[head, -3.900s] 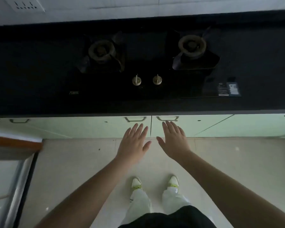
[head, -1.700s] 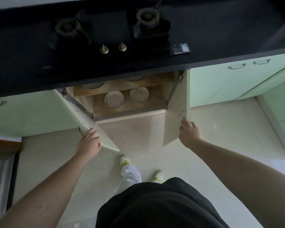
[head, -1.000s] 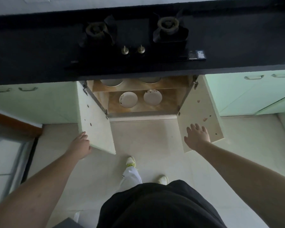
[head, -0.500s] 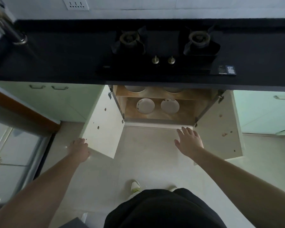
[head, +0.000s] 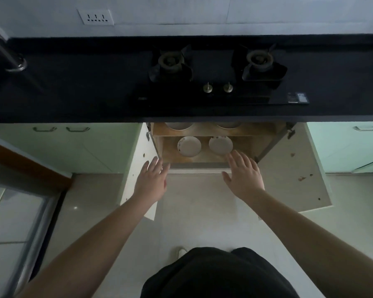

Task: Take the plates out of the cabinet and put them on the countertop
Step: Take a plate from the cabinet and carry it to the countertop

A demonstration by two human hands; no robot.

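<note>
Two white plates sit side by side on the lower shelf of the open cabinet (head: 256, 145) under the hob: left plate (head: 189, 146), right plate (head: 220, 145). They lie near the front edge of that shelf, just apart from each other. On the upper shelf I make out the lower rims of two more round dishes (head: 179, 125), mostly hidden by the countertop edge; I cannot tell what kind they are.

Both cabinet doors are swung wide. Left door (head: 136, 164) shows its pale inner face; right door (head: 293, 168) has a few brownish spots on its inner face.

My left hand (head: 152, 181) is stretched forward with fingers straight and spread, holding nothing, its fingertips near the front left corner of the lower shelf. My right hand (head: 243, 175) is likewise flat and empty, fingers extended, with the fingertips (head: 232, 154) just short of the right plate's near rim. Whether they touch it I cannot tell from this angle.

Black countertop (head: 73, 93) runs across the frame above the cabinet. Set into it is a two-burner gas hob (head: 215, 69) with two brass-coloured knobs at its front edge. A metal faucet base (head: 15, 65) stands at the countertop's far left end. White wall socket (head: 95, 17) is on the wall behind.
</note>
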